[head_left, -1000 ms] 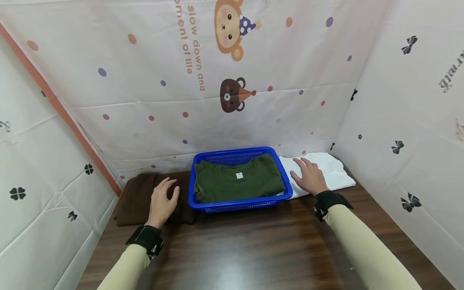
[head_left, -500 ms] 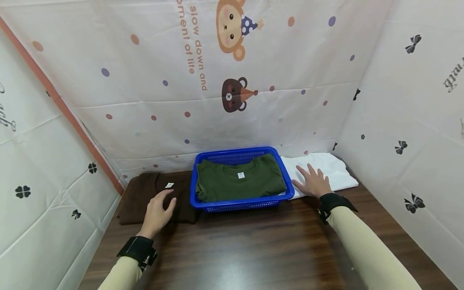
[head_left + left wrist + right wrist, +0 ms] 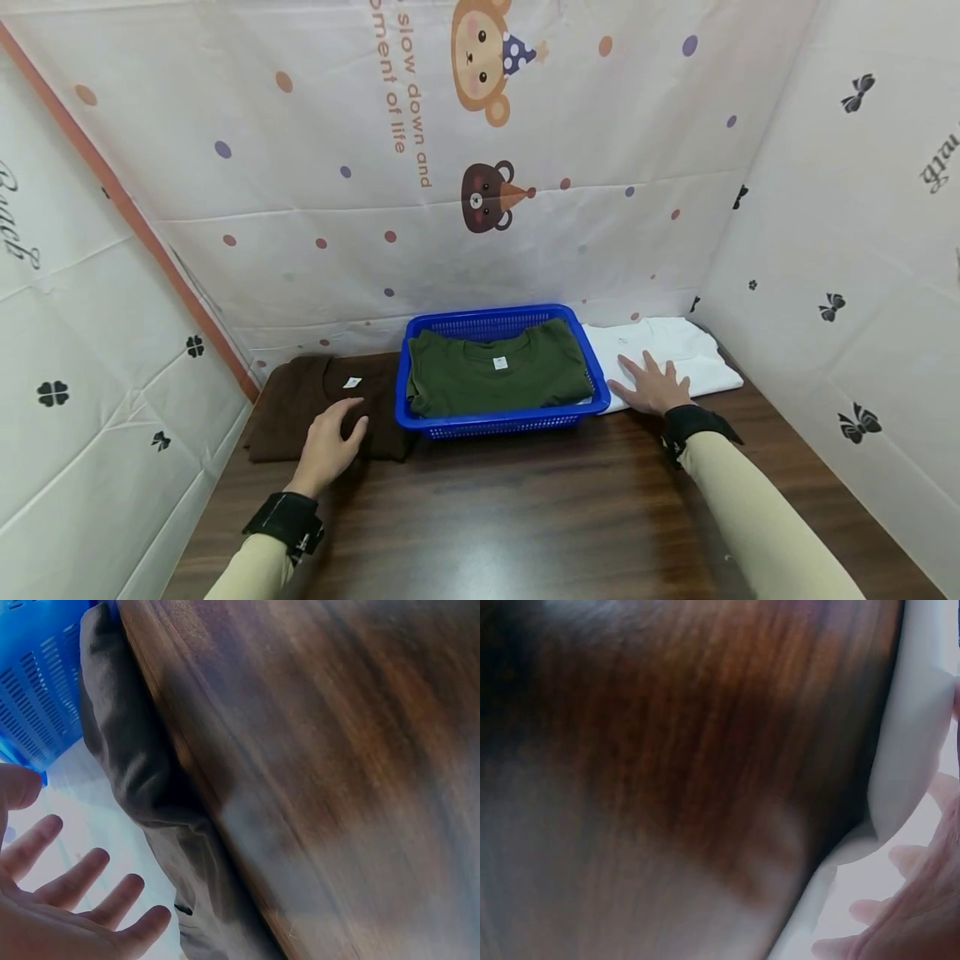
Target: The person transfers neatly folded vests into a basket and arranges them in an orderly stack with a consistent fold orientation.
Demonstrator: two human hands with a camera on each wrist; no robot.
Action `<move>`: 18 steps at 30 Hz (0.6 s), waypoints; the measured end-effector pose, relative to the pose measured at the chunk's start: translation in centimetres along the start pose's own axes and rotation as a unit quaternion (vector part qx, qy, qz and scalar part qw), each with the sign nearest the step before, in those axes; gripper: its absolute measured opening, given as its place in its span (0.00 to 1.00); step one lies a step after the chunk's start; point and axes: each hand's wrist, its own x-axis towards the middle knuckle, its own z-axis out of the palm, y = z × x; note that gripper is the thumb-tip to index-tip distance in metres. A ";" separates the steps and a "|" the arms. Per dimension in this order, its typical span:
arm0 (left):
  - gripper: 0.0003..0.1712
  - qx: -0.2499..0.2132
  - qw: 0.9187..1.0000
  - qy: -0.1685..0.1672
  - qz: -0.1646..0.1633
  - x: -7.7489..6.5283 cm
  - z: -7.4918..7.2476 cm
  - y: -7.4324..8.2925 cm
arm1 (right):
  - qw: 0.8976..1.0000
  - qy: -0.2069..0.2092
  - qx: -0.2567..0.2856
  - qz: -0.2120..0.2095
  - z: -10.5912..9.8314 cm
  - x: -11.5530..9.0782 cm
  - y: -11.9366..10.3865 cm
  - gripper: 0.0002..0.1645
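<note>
In the head view a folded dark green T-shirt [image 3: 495, 375] lies inside a blue plastic basket [image 3: 502, 417], its neckline and white label facing up. Left of the basket lies a folded brown T-shirt [image 3: 285, 417], also with a white label. My left hand [image 3: 327, 446] hovers at its near edge, fingers relaxed, holding nothing. On the basket's right is a folded white T-shirt [image 3: 690, 358], partly covered by my right hand [image 3: 654, 389], whose fingers are spread over its near left part. The left wrist view shows loosely spread fingers [image 3: 75, 881] beside the brown cloth [image 3: 142, 772].
The dark wooden table [image 3: 495, 517] stretches in front of the basket. A white printed cloth wall [image 3: 337, 275] stands right behind the shirts, with further cloth walls at left [image 3: 97, 417] and right [image 3: 817, 242].
My left hand has drawn back slightly toward me and left, uncovering the brown shirt's label. My right hand has lowered onto the white shirt with fingers spreading. The basket and shirts stay in place.
</note>
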 end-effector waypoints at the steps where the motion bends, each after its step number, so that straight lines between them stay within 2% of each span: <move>1: 0.21 0.000 1.000 0.001 0.000 0.0 0.0 0.0 | 1.000 -0.003 0.003 0.001 0.1 0.0 0.1 0.53; 18: 0.21 -0.003 1.000 0.016 0.015 -0.1 0.1 -0.2 | 1.000 -0.023 0.011 0.011 0.9 0.0 1.0 0.56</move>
